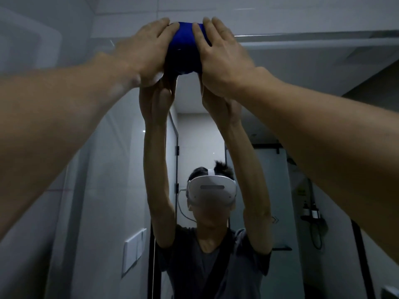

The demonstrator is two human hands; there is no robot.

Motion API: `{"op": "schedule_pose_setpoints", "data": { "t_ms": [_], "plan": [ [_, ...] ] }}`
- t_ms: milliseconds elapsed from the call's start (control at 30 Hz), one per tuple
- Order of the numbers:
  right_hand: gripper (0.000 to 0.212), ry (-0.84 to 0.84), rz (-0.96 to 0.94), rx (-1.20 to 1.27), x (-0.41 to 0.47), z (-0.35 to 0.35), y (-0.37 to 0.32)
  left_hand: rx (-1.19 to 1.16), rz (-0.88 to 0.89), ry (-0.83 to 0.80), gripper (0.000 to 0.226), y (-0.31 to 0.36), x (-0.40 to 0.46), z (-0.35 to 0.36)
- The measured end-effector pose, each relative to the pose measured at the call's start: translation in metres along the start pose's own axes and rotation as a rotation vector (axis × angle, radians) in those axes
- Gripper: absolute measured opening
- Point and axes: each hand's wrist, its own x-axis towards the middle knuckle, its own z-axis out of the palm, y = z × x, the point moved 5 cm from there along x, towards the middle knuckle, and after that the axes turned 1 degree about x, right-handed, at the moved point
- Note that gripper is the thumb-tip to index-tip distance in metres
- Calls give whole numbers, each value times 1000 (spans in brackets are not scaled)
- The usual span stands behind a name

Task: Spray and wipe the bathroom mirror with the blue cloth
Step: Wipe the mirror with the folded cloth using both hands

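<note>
Risk from here, reaching this high?

Your arms are stretched toward the top of the bathroom mirror (302, 72). The bunched blue cloth (184, 48) could slip and drop, I'd judge, since only pressure holds it there.

And my hands?

Your left hand (149, 50) and right hand (220, 55) lie flat with fingers straight, pressing the cloth's two sides against the glass. Neither curls round it.

You stand in a bathroom: a large mirror (194, 130) fills your view, pale tiles (280, 9) run above it, and its reflection shows a black-framed glass shower door (269, 180), a shower hose (315, 234) and a white switch plate (133, 251).
</note>
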Motion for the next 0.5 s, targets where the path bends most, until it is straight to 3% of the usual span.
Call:
{"op": "schedule_pose_setpoints", "data": {
  "t_ms": [233, 500],
  "plan": [
    [66, 4, -27, 3, -22, 2, -22, -132, -15, 26, 82, -1, -35, 5],
    [60, -18, -59, 37, -110, -2, -52, -244, -20, -23, 67, 22, -132, 9]
  ]
}}
